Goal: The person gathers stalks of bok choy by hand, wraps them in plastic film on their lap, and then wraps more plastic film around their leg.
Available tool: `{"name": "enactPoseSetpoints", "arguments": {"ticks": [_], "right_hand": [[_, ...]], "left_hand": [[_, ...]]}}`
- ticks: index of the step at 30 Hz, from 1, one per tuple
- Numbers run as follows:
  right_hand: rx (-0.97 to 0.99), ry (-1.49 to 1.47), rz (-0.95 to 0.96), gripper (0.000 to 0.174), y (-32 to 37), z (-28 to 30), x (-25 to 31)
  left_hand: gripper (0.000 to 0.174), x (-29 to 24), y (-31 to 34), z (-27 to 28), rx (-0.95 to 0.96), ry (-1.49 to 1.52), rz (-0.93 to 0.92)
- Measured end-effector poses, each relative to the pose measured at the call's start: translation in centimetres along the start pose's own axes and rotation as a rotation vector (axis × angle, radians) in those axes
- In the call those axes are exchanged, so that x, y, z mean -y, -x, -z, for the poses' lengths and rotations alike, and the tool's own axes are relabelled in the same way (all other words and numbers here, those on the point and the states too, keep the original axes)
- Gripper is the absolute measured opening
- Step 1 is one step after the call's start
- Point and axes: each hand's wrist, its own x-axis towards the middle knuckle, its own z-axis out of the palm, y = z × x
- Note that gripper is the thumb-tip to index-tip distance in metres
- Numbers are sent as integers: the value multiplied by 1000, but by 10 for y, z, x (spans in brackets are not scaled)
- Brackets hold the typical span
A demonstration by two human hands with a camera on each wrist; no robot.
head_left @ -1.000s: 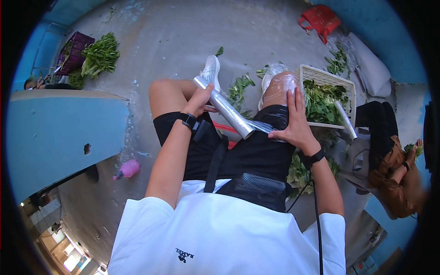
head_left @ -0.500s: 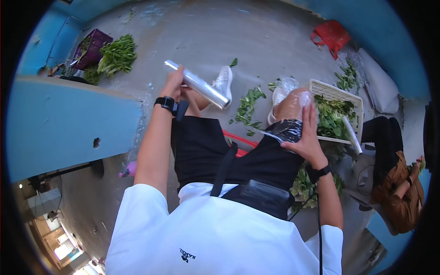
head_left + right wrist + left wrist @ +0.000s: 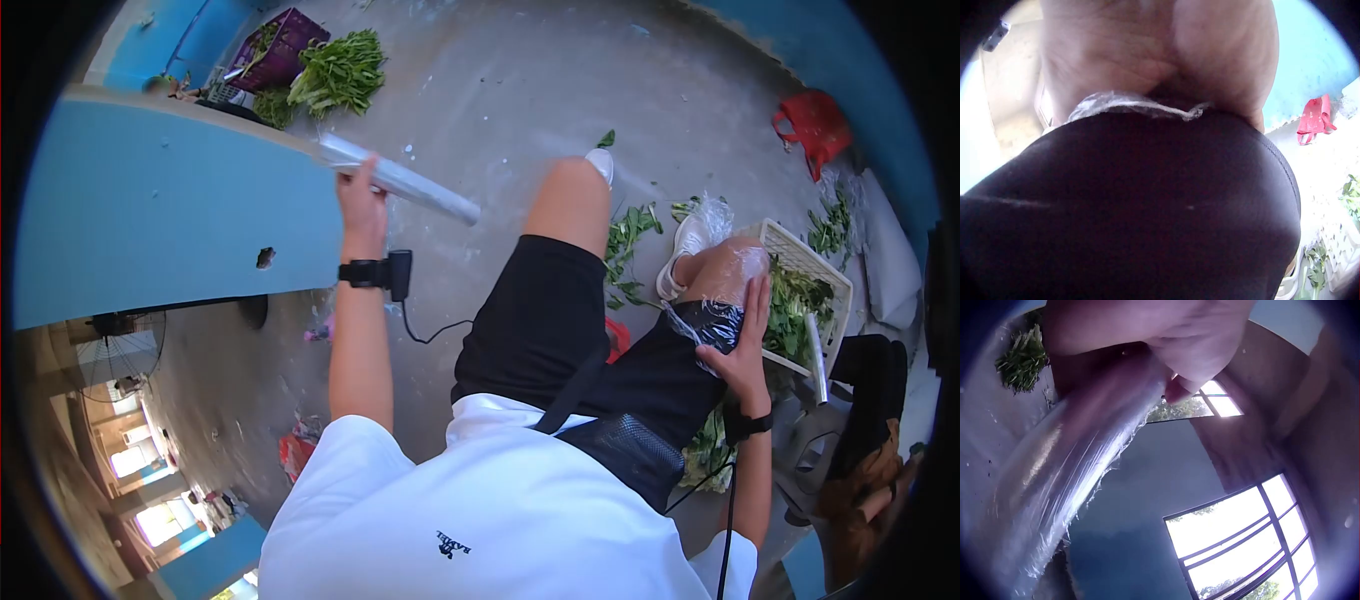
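Out to the left in the head view, the left hand [image 3: 362, 205] grips a roll of clear plastic film [image 3: 425, 192], held in the air beside the blue half wall. The left wrist view shows the roll [image 3: 1079, 456] close up under the hand [image 3: 1166, 331]. Clear film [image 3: 745, 270] is wrapped round the right knee and the hem of the black shorts [image 3: 640, 370]. On that wrapped thigh rests the right hand [image 3: 745, 360], fingers straight. In the right wrist view the palm [image 3: 1160, 56] lies over a bunched film edge [image 3: 1135, 105].
A white crate [image 3: 848, 300] of leafy greens stands right of the knee, a second film roll [image 3: 817, 358] at its edge. Loose leaves [image 3: 630, 235] lie on the floor. A purple crate [image 3: 283, 45], a red bag [image 3: 815, 130] and a seated person [image 3: 870, 500] are around.
The left hand has carried the roll away to the left, off the lap. No film strip is now seen between roll and thigh. The right hand stays on the thigh; the view has shifted left.
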Motion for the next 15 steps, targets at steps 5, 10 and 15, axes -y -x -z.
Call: {"name": "enactPoseSetpoints", "arguments": {"ticks": [5,10,15], "right_hand": [[43,25,-55,135,-2,4,7],[98,59,-118,135,-7,11,16],[128,93,-173,137,-14,13,22]], "left_hand": [[44,171,22,48,14,-399,170],[41,266,52,55,10,-784,9],[44,310,64,60,-10,-815,62]]}}
